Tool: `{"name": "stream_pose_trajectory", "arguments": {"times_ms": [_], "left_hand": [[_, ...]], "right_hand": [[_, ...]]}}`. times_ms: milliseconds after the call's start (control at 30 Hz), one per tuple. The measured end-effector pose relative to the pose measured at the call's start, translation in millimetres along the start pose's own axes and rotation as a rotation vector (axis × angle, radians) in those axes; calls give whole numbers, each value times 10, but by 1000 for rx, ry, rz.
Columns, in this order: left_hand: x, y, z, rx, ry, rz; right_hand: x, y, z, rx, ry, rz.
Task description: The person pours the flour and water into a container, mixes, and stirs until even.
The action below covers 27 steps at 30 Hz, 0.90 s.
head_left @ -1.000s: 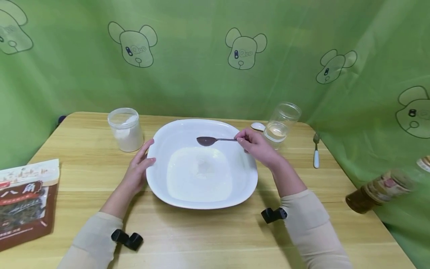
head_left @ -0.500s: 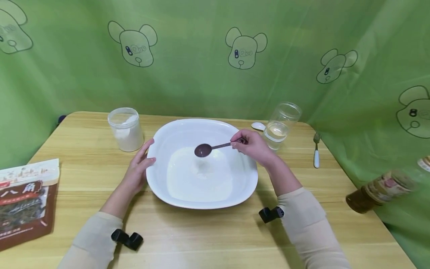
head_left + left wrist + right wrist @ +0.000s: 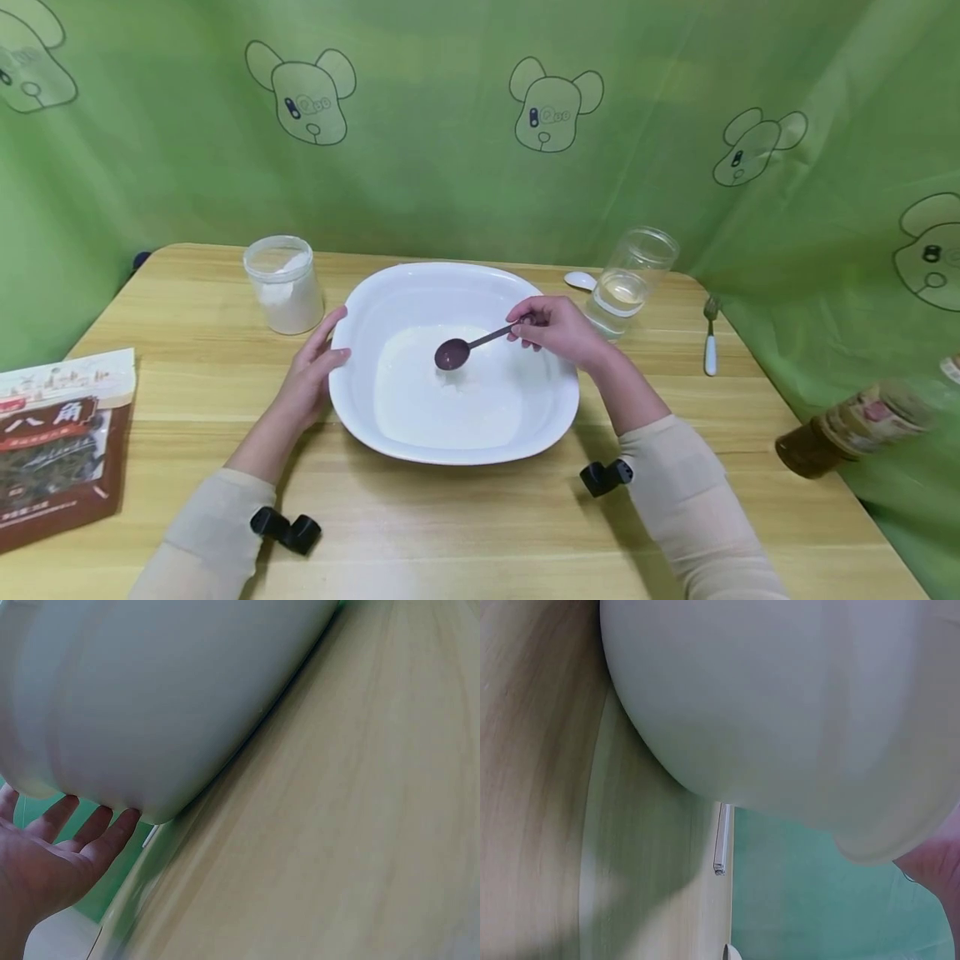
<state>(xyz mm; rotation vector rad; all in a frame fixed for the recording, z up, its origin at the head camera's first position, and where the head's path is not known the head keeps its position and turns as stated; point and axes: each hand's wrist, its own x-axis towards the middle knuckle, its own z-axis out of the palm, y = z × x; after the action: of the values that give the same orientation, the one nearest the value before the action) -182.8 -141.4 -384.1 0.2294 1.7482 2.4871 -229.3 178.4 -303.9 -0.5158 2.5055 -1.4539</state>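
A large white basin (image 3: 453, 446) sits in the middle of the wooden table. My left hand (image 3: 309, 379) touches the left side of its rim; in the left wrist view the fingers (image 3: 112, 836) are spread, their tips against the outer wall. Above the inside of the basin, my right hand (image 3: 558, 332) pinches the handle of a dark brown spoon (image 3: 453, 354). The spoon's bowl points left, over a small whitish patch (image 3: 453, 382) on the basin floor. In the right wrist view the basin wall hides the spoon and most of the right hand.
A clear jar of white powder (image 3: 288, 296) stands left of the basin. Behind the right hand are a glass of clear liquid (image 3: 618, 296) and a white spoon (image 3: 580, 281). Further right lie a fork (image 3: 710, 350) and stands a dark bottle (image 3: 847, 429). A brown packet (image 3: 60, 450) lies far left.
The spoon's bowl has come down and nearer over the basin, its handle now slanting up to the right. My right hand moved slightly left and nearer. The left hand stays at the rim.
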Motion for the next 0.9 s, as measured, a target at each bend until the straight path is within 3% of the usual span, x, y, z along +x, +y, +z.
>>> {"name": "stream_pose_trajectory", "arguments": {"times_ms": [433, 733, 900], "left_hand": [[4, -8, 12, -8, 1, -1], [11, -8, 14, 3, -1, 11], [6, -6, 1, 2, 3, 14]], "right_hand": [[203, 40, 172, -12, -133, 60], [219, 51, 178, -129, -102, 32], [243, 46, 175, -117, -122, 28]]}}
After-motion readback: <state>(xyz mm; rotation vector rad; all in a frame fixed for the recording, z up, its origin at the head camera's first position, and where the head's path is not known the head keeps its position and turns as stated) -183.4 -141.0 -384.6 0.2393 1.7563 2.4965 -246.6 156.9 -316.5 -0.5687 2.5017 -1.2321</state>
